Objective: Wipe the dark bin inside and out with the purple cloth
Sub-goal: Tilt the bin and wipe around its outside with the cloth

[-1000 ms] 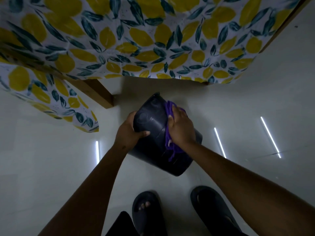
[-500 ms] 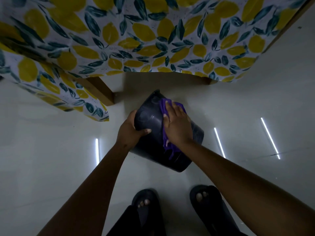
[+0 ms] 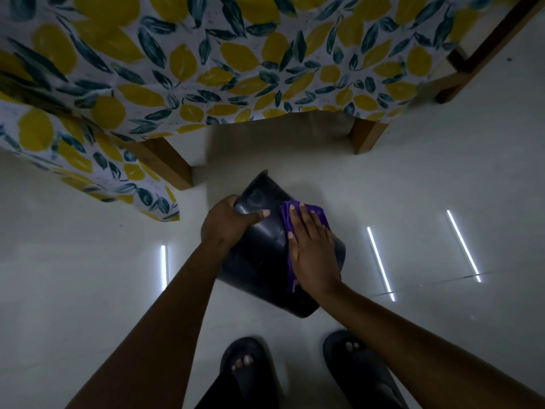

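The dark bin (image 3: pixel 259 255) is tipped over above the glossy white floor, its outer wall and base facing me and its opening hidden. My left hand (image 3: pixel 225 224) grips its upper left side, thumb lying across the wall. My right hand (image 3: pixel 312 252) lies flat on the right part of the bin with fingers spread, pressing the purple cloth (image 3: pixel 306 214) against the wall. The cloth shows beyond my fingertips and along the inner edge of my palm.
A table draped in a lemon-print cloth (image 3: pixel 206 69) overhangs just beyond the bin, with wooden legs at the left (image 3: pixel 171 163) and right (image 3: pixel 365 137). My feet in dark sandals (image 3: pixel 244 367) stand right below the bin. Light strips reflect on the floor (image 3: pixel 380 261).
My right hand has slid with the cloth across the bin toward its right side, fingers spreading flatter. My left hand has kept its grip and the bin has turned slightly.
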Motion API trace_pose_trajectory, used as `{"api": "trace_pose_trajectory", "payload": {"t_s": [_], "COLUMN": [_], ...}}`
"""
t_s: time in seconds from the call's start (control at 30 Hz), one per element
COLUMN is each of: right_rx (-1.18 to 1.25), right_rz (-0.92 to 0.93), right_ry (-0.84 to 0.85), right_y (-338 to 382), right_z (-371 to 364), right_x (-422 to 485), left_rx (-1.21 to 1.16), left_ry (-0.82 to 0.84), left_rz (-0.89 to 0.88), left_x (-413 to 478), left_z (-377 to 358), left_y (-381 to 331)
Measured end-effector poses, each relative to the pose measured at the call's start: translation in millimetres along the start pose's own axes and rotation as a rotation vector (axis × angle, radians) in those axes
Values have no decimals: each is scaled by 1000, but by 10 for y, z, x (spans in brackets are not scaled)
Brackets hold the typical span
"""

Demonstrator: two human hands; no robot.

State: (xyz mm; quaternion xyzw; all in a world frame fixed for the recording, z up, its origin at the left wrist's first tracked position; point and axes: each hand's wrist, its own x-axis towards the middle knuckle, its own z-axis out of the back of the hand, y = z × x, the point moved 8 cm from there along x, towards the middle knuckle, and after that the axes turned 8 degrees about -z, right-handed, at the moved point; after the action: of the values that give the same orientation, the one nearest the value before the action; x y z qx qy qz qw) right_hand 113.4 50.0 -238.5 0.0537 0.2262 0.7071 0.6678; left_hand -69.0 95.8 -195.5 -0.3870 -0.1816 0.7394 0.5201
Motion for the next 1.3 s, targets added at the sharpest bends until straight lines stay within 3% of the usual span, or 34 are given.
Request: {"api": "trace_pose_trajectory", "payload": {"t_s": [0.2, 0.3, 0.4, 0.6, 0.73, 0.93, 1.0, 1.13, 1.23, 1.3], "right_rx": [-65, 46, 142, -158, -107, 259, 216, -48, -94, -24], "right_rz": [82, 12, -50, -6, 68, -276, -336, -97, 61, 68], "right_ry": [-125, -76, -61, -64, -64, -10, -31, -65, -71, -50], "right_y": [265, 130, -81, -107, 186, -450, -554, -114, 122, 120], "right_z": [171, 262, 239, 48, 96, 296, 258, 68, 77, 110], "right_x": [110, 410, 356, -52, 245, 478, 245, -148, 70, 344], "left_rx": [-85, -199, -125, -41, -108, -151, -137, -117, -145, -177], "left_ry": [102, 80, 23, 56, 112, 73, 74, 131, 149, 138], "left_rz": [-124, -107, -122, -132, -116, -122, -110, -62, -20, -10], "left_x": [-15, -93, -129, -132, -122, -152, -156, -186, -280, -322], "left_z": [-173, -221, -171, -218, -230, -200, -199, -192, -179, -179], "left_y": [-64, 1, 71, 169, 196, 142, 215, 398, 521, 544]}}
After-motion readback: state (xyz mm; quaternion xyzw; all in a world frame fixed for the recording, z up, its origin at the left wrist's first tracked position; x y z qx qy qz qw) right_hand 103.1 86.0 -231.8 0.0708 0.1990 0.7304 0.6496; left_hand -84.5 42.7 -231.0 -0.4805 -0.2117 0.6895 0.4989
